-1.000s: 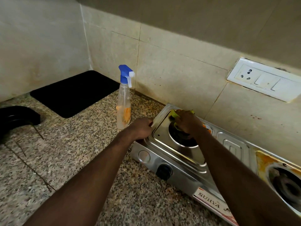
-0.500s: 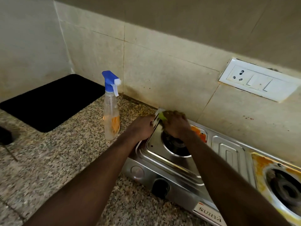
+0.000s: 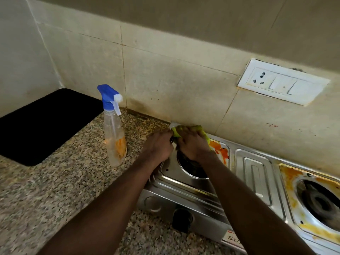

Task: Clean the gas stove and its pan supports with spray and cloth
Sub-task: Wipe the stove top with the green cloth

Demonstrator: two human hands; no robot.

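Note:
A steel two-burner gas stove (image 3: 257,173) stands against the tiled wall. My right hand (image 3: 193,142) presses a yellow-green cloth (image 3: 200,130) onto the stove's back left corner, above the left burner (image 3: 191,168). My left hand (image 3: 158,144) grips the stove's left edge, its fingertips touching the cloth. Orange stains show behind the left burner and around the right burner (image 3: 320,203). A clear spray bottle (image 3: 115,133) with a blue trigger head stands upright on the counter, left of my left hand. No pan supports are in view.
The granite counter (image 3: 55,190) stretches left and forward of the stove. A black mat (image 3: 42,124) lies in the back left corner. A white socket and switch plate (image 3: 283,83) is on the wall above the stove. A black knob (image 3: 181,219) sits on the stove's front.
My right hand has slid the cloth from the left burner's rim back and left to the stove's rear corner. My left hand stays on the stove's left edge. The view has shifted right.

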